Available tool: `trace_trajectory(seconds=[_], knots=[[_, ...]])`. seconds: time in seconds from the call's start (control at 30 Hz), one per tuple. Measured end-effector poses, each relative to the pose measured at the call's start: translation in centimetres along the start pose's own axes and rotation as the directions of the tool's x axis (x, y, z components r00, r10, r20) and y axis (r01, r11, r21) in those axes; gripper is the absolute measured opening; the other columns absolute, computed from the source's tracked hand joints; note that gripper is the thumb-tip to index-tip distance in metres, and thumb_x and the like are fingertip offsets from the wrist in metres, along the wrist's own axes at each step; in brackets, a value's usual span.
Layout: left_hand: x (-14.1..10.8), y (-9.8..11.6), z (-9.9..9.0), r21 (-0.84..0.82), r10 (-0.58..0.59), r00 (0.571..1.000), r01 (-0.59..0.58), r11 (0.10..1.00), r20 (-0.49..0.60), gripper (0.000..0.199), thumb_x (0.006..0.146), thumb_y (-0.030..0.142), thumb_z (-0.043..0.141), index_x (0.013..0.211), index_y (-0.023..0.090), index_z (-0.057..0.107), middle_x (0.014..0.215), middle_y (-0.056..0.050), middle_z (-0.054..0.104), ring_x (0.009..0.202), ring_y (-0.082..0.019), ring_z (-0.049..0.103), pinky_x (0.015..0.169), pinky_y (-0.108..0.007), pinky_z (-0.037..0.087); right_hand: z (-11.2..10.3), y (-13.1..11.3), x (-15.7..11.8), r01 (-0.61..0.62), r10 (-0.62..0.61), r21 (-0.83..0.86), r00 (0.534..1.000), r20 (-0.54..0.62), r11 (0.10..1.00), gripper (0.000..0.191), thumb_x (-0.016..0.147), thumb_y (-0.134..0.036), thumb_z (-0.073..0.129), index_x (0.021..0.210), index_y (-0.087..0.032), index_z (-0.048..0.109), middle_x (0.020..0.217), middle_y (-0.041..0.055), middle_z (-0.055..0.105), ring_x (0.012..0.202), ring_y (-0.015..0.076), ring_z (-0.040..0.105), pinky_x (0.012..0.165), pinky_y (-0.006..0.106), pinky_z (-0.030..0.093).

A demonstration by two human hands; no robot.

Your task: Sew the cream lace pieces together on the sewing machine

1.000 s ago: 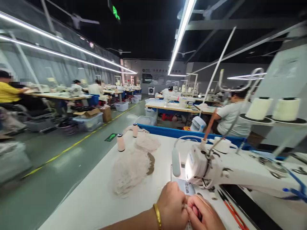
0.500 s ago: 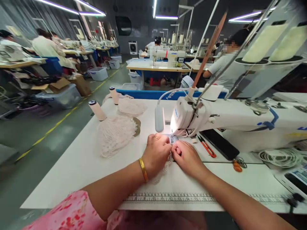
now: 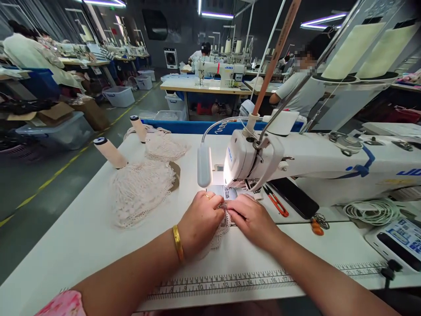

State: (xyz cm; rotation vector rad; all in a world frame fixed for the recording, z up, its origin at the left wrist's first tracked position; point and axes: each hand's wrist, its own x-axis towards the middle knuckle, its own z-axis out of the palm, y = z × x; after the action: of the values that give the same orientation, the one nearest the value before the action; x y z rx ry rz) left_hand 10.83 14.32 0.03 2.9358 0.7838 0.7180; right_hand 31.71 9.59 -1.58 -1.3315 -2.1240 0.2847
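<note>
In front of the needle of a white sewing machine (image 3: 253, 153), both hands pinch a piece of pale lace (image 3: 221, 235). My left hand (image 3: 202, 221), with a ring and a gold bracelet, has its fingers curled on the lace's upper edge. My right hand (image 3: 253, 219) meets it from the right, thumb and fingertips closed on the same lace. The lace hangs toward me over the white table (image 3: 108, 272), partly hidden under my left hand. Two lace piles (image 3: 141, 191) lie at the left, beside two thread cones (image 3: 110, 152).
Right of the needle lie red-handled snips (image 3: 278, 202), a black phone (image 3: 292, 197) and a coiled white cable (image 3: 371, 213). A small lamp (image 3: 204, 166) hangs left of the machine head. A ruler strip (image 3: 230, 283) runs along the front edge. Other people sit at machines beyond.
The view has shifted, so the table and machine appear further left. My right fingers have straightened a little from a tighter curl, and both hands stay at the lace before the needle.
</note>
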Motion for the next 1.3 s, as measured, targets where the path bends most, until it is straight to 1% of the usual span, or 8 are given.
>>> trace_trajectory(seconds=[0.13, 0.33, 0.47, 0.6, 0.73, 0.97, 1.13, 1.3], knots=[[0.2, 0.3, -0.4, -0.033, -0.006, 0.997, 0.008, 0.999, 0.079, 0.028, 0.104, 0.014, 0.052, 0.079, 0.017, 0.065, 0.086, -0.003, 0.067, 0.08, -0.018, 0.057, 0.082, -0.037, 0.045, -0.4, 0.3, -0.5, 0.051, -0.049, -0.058, 0.998, 0.024, 0.997, 0.024, 0.106, -0.012, 0.049, 0.106, -0.02, 0.072, 0.087, 0.0039, 0.058, 0.082, 0.023, 0.054, 0.074, 0.033, 0.042], [0.5, 0.2, -1.0, -0.076, -0.027, 0.99, 0.038, 0.996, 0.14, 0.02, 0.106, 0.02, 0.053, 0.091, 0.016, 0.066, 0.097, -0.006, 0.072, 0.096, -0.022, 0.066, 0.095, -0.043, 0.05, -0.8, 0.4, -0.5, 0.055, -0.051, -0.169, 0.998, 0.025, 0.984, 0.026, 0.106, -0.012, 0.048, 0.109, -0.021, 0.073, 0.086, 0.0046, 0.06, 0.082, 0.0232, 0.054, 0.071, 0.033, 0.045], [0.6, 0.0, -0.9, -0.101, -0.036, 0.988, 0.051, 0.994, 0.15, 0.022, 0.108, 0.022, 0.05, 0.094, 0.016, 0.065, 0.107, -0.007, 0.073, 0.103, -0.023, 0.068, 0.101, -0.045, 0.049, -0.6, 0.5, -0.4, 0.071, -0.072, -0.214, 0.997, 0.001, 0.974, 0.03, 0.105, -0.009, 0.046, 0.108, -0.021, 0.073, 0.086, 0.0049, 0.062, 0.081, 0.0227, 0.056, 0.068, 0.033, 0.042], [0.6, -0.2, -0.9, -0.114, -0.063, 0.984, 0.082, 0.99, 0.166, 0.021, 0.108, 0.022, 0.049, 0.098, 0.016, 0.066, 0.111, -0.007, 0.074, 0.109, -0.024, 0.068, 0.105, -0.047, 0.048, -0.5, 0.6, -0.2, 0.072, -0.086, -0.251, 0.995, -0.045, 0.965, 0.034, 0.106, -0.01, 0.041, 0.105, -0.019, 0.073, 0.083, 0.0046, 0.061, 0.071, 0.0208, 0.052, 0.062, 0.033, 0.036], [0.7, -0.5, -0.7, -0.109, -0.071, 0.987, 0.087, 0.99, 0.145, 0.021, 0.108, 0.023, 0.049, 0.101, 0.017, 0.067, 0.117, -0.007, 0.074, 0.114, -0.025, 0.068, 0.106, -0.046, 0.047, -0.5, 0.5, 0.1, 0.067, -0.089, -0.273, 0.994, -0.069, 0.96, 0.035, 0.107, -0.013, 0.039, 0.105, -0.02, 0.074, 0.081, 0.0043, 0.059, 0.067, 0.0198, 0.048, 0.061, 0.033, 0.034], [1.0, -0.9, -0.2, -0.073, -0.08, 0.988, 0.09, 0.993, 0.133, 0.018, 0.106, 0.021, 0.051, 0.102, 0.017, 0.068, 0.121, -0.008, 0.075, 0.115, -0.025, 0.068, 0.107, -0.048, 0.045, -0.3, 0.5, 0.5, -0.003, -0.021, -0.281, 0.996, -0.082, 0.96, 0.032, 0.104, -0.014, 0.042, 0.103, -0.021, 0.073, 0.082, 0.0041, 0.061, 0.065, 0.0193, 0.048, 0.06, 0.033, 0.034], [1.1, -1.0, -0.1, -0.052, -0.084, 0.988, 0.092, 0.994, 0.126, 0.018, 0.106, 0.022, 0.052, 0.101, 0.017, 0.068, 0.12, -0.008, 0.075, 0.115, -0.026, 0.069, 0.107, -0.048, 0.046, -0.1, 0.7, 0.5, -0.01, -0.017, -0.297, 0.996, -0.089, 0.955, 0.032, 0.103, -0.013, 0.042, 0.103, -0.021, 0.073, 0.086, 0.0057, 0.065, 0.069, 0.0208, 0.054, 0.06, 0.034, 0.033], [1.0, -0.9, 0.0, -0.031, -0.072, 0.993, 0.076, 0.997, 0.099, 0.02, 0.107, 0.022, 0.05, 0.106, 0.017, 0.069, 0.122, -0.01, 0.075, 0.116, -0.028, 0.068, 0.106, -0.049, 0.048, -0.1, 0.7, 0.4, -0.008, -0.028, -0.325, 0.994, -0.107, 0.946, 0.032, 0.105, -0.013, 0.042, 0.102, -0.021, 0.073, 0.087, 0.0059, 0.066, 0.066, 0.0201, 0.051, 0.06, 0.034, 0.033]])
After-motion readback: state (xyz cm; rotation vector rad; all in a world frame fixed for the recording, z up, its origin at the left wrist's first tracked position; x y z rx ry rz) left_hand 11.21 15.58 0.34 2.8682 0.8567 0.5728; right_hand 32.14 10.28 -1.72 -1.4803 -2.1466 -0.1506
